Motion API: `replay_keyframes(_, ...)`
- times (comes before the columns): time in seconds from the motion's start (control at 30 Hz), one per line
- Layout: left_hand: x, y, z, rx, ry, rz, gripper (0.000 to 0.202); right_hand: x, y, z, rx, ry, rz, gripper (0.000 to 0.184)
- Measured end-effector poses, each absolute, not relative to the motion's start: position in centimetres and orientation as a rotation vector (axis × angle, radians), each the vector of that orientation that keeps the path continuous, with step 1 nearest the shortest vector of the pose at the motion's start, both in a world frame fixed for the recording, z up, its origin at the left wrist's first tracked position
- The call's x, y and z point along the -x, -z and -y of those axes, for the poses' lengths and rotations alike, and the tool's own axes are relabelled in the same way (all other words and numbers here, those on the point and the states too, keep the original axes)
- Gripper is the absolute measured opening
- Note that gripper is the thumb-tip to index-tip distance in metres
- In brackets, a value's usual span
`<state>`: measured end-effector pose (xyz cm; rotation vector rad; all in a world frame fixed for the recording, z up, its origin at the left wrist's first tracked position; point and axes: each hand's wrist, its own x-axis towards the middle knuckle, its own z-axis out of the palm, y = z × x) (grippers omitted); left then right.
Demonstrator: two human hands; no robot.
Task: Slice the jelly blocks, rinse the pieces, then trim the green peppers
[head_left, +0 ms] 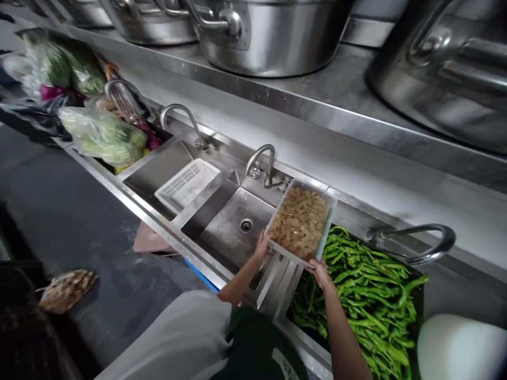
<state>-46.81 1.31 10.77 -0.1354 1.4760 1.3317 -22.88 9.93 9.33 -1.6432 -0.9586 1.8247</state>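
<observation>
A clear rectangular plastic tub (329,214) full of pale brown cut pieces (301,219) is held between my two hands. It sits over the divider between the middle sink (222,232) and the sink of green peppers (368,295). My left hand (262,246) grips its near left corner, fingers closed on the rim. Around its near right corner, close to the peppers, my right hand (319,272) is closed. The fingers under the tub are hidden.
Curved faucets (261,158) rise along the back of the sinks. A white perforated basket (188,182) lies in the left sink. Bagged vegetables (103,134) are piled farther left. Large metal pots (269,37) stand on the shelf above. A white rounded object (459,345) is at lower right.
</observation>
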Motion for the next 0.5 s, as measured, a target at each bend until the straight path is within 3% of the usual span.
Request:
replay_keyframes(0.13, 50.5, -10.1, -2.2, -0.105, -1.251, -1.354, 0.059, 23.4, -8.8, -9.8, 1.582, -1.811, 0.894, 0.041)
replay_keyframes(0.5, 50.1, -10.4, 3.6, -0.137, -1.389, -1.278, 0.074, 24.3, -10.0, -0.5, 1.561, -1.638, 0.879, 0.033)
